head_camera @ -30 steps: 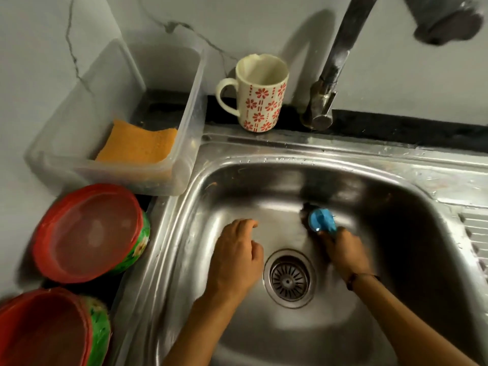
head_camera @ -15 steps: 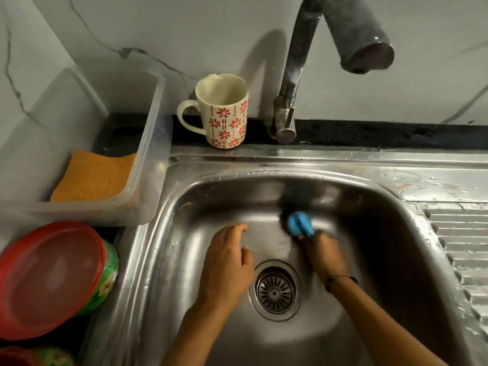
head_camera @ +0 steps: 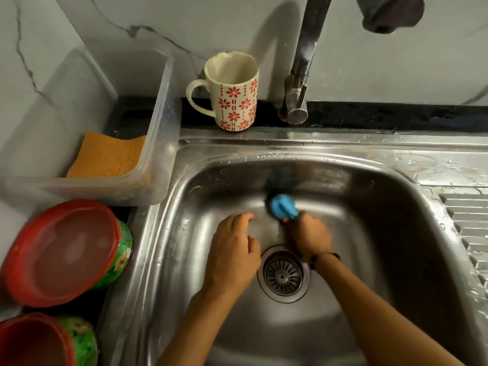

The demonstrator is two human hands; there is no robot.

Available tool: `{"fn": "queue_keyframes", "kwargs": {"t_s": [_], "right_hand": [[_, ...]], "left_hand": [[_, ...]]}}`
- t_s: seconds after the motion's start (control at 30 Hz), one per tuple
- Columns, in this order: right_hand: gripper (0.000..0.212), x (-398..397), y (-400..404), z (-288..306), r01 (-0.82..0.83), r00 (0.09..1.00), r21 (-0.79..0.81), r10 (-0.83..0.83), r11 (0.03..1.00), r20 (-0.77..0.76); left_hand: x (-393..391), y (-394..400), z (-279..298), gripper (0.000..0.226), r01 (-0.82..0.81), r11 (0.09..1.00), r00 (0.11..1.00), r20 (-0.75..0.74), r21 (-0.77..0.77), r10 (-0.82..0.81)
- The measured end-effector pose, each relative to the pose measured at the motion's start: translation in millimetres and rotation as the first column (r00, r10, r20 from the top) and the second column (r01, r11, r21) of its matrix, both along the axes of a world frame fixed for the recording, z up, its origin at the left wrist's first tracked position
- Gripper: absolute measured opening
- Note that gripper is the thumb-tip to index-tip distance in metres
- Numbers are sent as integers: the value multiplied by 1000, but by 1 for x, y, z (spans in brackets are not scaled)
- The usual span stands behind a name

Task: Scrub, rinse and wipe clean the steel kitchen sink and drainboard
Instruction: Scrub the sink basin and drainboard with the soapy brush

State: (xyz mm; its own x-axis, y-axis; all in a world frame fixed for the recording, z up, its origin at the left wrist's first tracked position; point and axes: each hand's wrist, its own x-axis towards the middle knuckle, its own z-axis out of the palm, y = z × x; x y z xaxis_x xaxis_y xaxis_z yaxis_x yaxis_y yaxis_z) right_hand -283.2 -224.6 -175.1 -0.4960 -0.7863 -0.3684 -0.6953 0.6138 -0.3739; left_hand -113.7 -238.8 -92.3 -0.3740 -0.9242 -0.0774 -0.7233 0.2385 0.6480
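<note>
A polished stainless-steel sink (head_camera: 375, 233) with rounded corners fills the middle of the view, its basin walls smeared and beaded with water, and a single round slotted metal drain strainer (head_camera: 283, 273) sits in the basin floor. To its right runs the ribbed steel drainboard (head_camera: 467, 223), wet and streaked along its flat far edge. The right hand (head_camera: 307, 237) curls its fingers around a blue plastic scrubbing brush (head_camera: 283, 206), whose dark bristle end is pressed against the far wall of the basin and looks blurred. The left hand (head_camera: 232, 249) holds nothing; it rests palm down on the basin floor just left of the drain, fingers loosely bent. A dark thin band (head_camera: 324, 257) circles the right wrist. Behind the sink, on a black stone ledge (head_camera: 396, 114), stands one cream ceramic mug with red flower prints (head_camera: 233, 93), handle to the left, just beside the base of a tall dull-metal tap (head_camera: 303, 72) whose spout (head_camera: 390, 11) arches overhead at the far right. At the far left sits one clear plastic rectangular tub (head_camera: 155, 128) holding one orange textured sponge cloth (head_camera: 108, 154). Near the left edge lie two round containers with red lids and green printed sides, one (head_camera: 63, 252) tilted on its side, the other (head_camera: 39, 342) partly cut off by the frame. The wall behind is pale marble with dark veins (head_camera: 158, 22).
</note>
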Motion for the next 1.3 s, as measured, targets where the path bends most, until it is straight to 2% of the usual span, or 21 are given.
{"fn": "queue_keyframes", "kwargs": {"t_s": [0.07,0.13,0.2,0.33,0.4,0.47,0.5,0.6,0.67,0.73,0.83,0.97,1.07,1.17,1.3], "right_hand": [[37,-23,22,1,227,973,-18,-226,974,41],[36,-18,21,-2,286,957,-26,-285,958,51],[33,9,2,-9,228,972,-60,-223,972,76],[22,80,-32,-20,-82,995,-72,86,994,46],[24,79,-37,-15,-168,986,-64,169,984,2],[34,55,-32,-12,-184,983,-33,183,982,-25],[39,39,-25,-11,-134,991,-18,133,991,-21],[37,16,-3,-10,162,986,-1,-162,987,30],[34,34,-6,-4,207,976,16,-207,978,70],[35,65,-20,0,65,989,-7,-63,998,133],[34,101,-44,17,-213,968,10,209,977,136],[38,104,-40,57,-341,934,85,327,936,148],[37,98,1,84,-410,902,25,401,912,159],[27,96,43,113,-466,873,6,458,885,168],[29,107,74,167,-527,849,-48,528,849,24]], "left_hand": [[3,3,-2,40,1,1000,1000,-17,12,-1],[5,5,-4,39,-8,1000,1000,-20,21,9],[5,6,-6,37,-30,999,1000,-4,23,30],[9,7,-2,36,-46,999,999,-2,-30,45],[15,7,-2,35,-44,998,999,4,-50,45],[19,9,-4,39,-53,998,998,31,-41,54],[20,11,-4,41,-63,997,997,36,-38,64],[22,18,5,40,-29,1000,999,28,-12,29],[22,24,12,39,-25,1000,999,34,-10,26],[24,30,20,39,-27,999,999,42,-47,29],[38,44,32,41,-34,999,997,70,17,33],[58,60,47,42,-115,993,993,4,23,115],[65,72,58,42,-173,983,981,-76,58,177],[70,87,73,43,-258,958,941,-192,126,279],[79,102,87,58,-357,915,849,-345,185,401]]}}
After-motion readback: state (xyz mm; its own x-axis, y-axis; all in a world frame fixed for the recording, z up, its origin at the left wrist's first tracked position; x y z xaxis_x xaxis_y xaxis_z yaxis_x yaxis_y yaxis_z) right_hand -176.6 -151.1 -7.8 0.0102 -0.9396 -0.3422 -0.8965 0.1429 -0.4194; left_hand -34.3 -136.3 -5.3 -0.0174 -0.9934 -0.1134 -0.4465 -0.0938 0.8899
